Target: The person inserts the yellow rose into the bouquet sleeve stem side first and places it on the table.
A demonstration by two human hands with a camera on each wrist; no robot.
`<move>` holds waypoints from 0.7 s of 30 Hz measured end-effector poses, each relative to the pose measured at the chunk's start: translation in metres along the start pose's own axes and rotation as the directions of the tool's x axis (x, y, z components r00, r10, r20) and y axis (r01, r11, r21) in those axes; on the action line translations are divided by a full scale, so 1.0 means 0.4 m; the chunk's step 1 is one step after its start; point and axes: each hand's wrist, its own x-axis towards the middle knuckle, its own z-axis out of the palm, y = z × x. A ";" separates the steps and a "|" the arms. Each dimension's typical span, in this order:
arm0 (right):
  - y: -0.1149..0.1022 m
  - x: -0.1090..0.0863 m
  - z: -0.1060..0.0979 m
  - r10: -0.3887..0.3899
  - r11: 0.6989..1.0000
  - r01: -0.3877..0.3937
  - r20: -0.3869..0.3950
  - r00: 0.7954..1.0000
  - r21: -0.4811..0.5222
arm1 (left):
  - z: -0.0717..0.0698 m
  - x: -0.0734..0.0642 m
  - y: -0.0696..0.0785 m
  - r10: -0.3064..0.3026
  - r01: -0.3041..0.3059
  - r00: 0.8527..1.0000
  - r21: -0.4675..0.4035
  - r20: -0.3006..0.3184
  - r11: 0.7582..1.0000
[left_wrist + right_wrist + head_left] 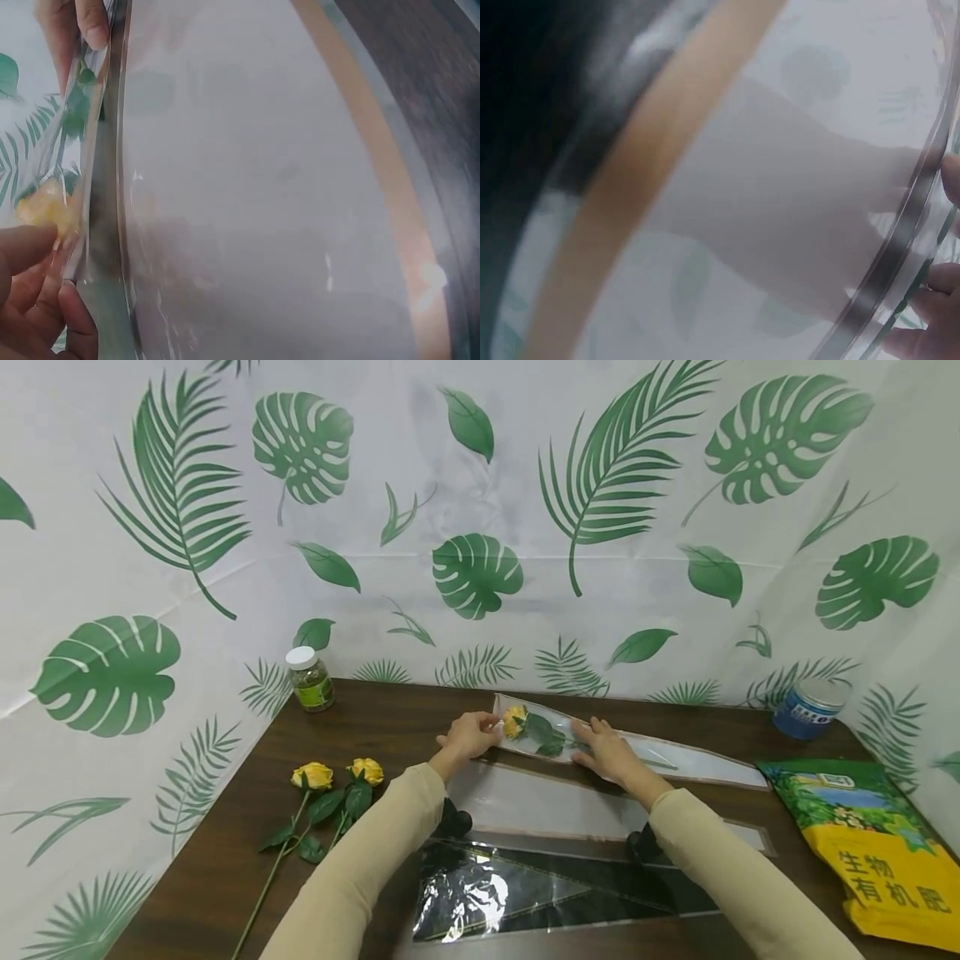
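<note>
A yellow rose [514, 722] with green leaves lies in a clear tapered flower sleeve [701, 762] with a pinkish edge, near the back of the table. At the sleeve's wide left end, my left hand [471, 735] pinches the film beside the bloom; its thumb and fingers show close up in the left wrist view. My right hand [606, 752] rests with spread fingers on the sleeve over the rose's stem. In front lies another clear sleeve [540, 800] with tan borders. The right wrist view mostly shows this flat film, with right fingers [937, 281] at its edge.
Two yellow roses [312, 775] lie on the left of the dark wooden table [375, 714]. Black glossy sleeves [540, 893] lie at the front. A white-lidded jar [311, 681] stands back left, a blue can [810, 710] back right, and a yellow-green bag [885, 860] at right.
</note>
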 end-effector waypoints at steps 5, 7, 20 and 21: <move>0.013 0.001 -0.013 0.006 1.000 -0.007 0.047 0.999 0.023 | -0.008 -0.001 0.001 0.013 -0.013 1.000 0.006 0.010 1.000; 0.018 0.003 -0.014 0.012 0.999 -0.014 0.072 0.997 0.037 | -0.008 -0.004 0.001 0.017 -0.017 1.000 0.007 0.017 1.000; 0.020 0.006 -0.011 0.003 0.995 -0.014 0.118 0.993 0.096 | 0.013 0.016 -0.006 0.074 -0.075 0.992 0.005 0.100 0.997; 0.020 0.006 -0.010 -0.003 0.996 -0.008 0.118 0.993 0.093 | 0.015 0.017 -0.007 0.075 -0.076 0.994 0.004 0.083 0.997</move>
